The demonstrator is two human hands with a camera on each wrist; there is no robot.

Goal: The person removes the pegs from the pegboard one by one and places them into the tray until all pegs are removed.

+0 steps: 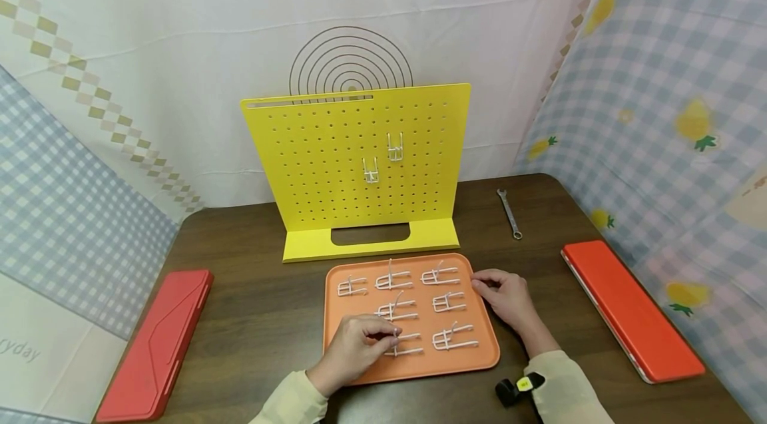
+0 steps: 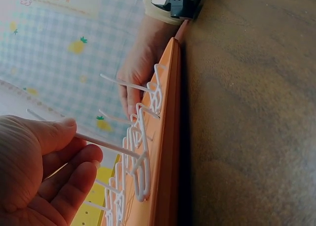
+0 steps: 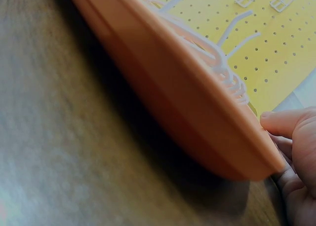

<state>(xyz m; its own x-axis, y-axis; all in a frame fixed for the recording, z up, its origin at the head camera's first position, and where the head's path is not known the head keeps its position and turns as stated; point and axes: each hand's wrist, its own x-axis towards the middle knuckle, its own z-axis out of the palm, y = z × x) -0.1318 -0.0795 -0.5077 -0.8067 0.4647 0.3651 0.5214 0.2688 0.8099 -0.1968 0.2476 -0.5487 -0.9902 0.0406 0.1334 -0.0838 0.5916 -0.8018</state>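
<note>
Several white wire pegboard hooks (image 1: 448, 276) lie spread over an orange tray (image 1: 488, 317). My left hand (image 1: 355, 351) is over the tray's near left part, its thumb and fingers pinching the upright prong of one hook (image 1: 407, 352). In the left wrist view, that hook's wire frame (image 2: 142, 179) stays down by the tray while the prong runs up into the fingers. At the tray's right side, my right hand (image 1: 508, 297) pinches the rim, the thumb (image 3: 284, 122) at its top edge and the other fingers partly hidden behind it.
A yellow pegboard (image 1: 323, 171) stands behind the tray with two white hooks (image 1: 395, 148) on it. To its right lies a wrench (image 1: 510, 214). Red cases flank the table, one at left (image 1: 157, 344) and one at right (image 1: 632, 311). Patterned cloth hangs behind and beside the table.
</note>
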